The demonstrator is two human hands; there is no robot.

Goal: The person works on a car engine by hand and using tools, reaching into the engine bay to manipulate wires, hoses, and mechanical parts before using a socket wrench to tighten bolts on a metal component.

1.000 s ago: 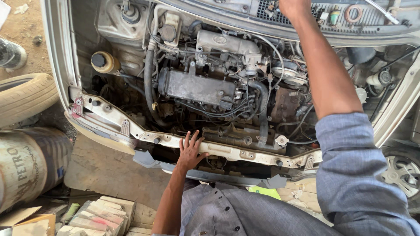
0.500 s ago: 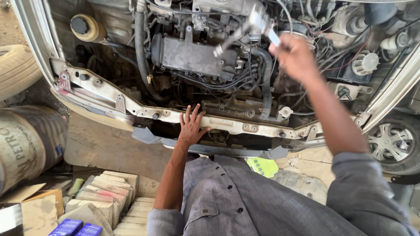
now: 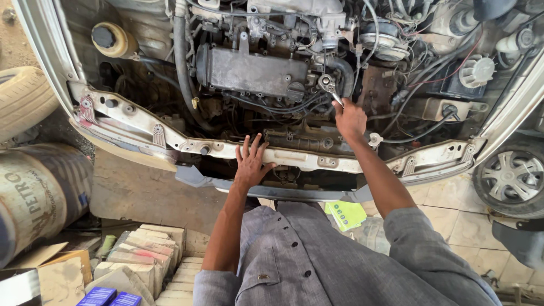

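I lean over the open engine bay of a car. My left hand [image 3: 250, 162] rests flat, fingers spread, on the pale front crossmember [image 3: 141, 126]. My right hand [image 3: 349, 118] grips the handle of a metal ratchet wrench [image 3: 327, 85], whose head points up into the engine beside the dark valve cover [image 3: 249, 71] and its black round cap. Hoses and wires crowd around the wrench head. What the head sits on is hidden.
A yellowish fluid reservoir [image 3: 113, 39] sits at the bay's left. A tyre [image 3: 22, 99] and a metal drum [image 3: 39, 192] stand at the left, cardboard boxes [image 3: 141, 258] at the lower left, and a car wheel [image 3: 513, 178] at the right.
My right hand has come down from the back of the bay with the wrench and now holds it low by the valve cover. My left hand has stayed on the crossmember.
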